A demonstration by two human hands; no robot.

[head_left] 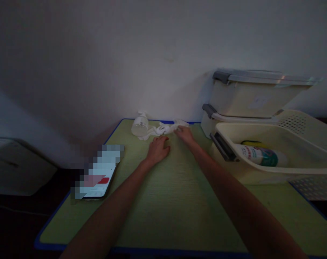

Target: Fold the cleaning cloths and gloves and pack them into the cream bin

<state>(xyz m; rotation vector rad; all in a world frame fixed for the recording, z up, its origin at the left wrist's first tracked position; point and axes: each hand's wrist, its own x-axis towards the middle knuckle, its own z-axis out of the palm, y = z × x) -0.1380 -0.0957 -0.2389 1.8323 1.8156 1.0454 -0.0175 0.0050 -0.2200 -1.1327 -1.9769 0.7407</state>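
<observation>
My left hand lies palm down on the green table, fingers loosely together, holding nothing. Farther back, my right hand reaches to the table's far edge and its fingers close on a crumpled white cloth. The cloth stretches left toward a small white pump bottle lying on its side near the wall.
A phone with a lit screen lies at the table's left edge. On the right stand stacked cream lidded boxes and an open cream basket holding a bottle. A pale wall rises behind the table.
</observation>
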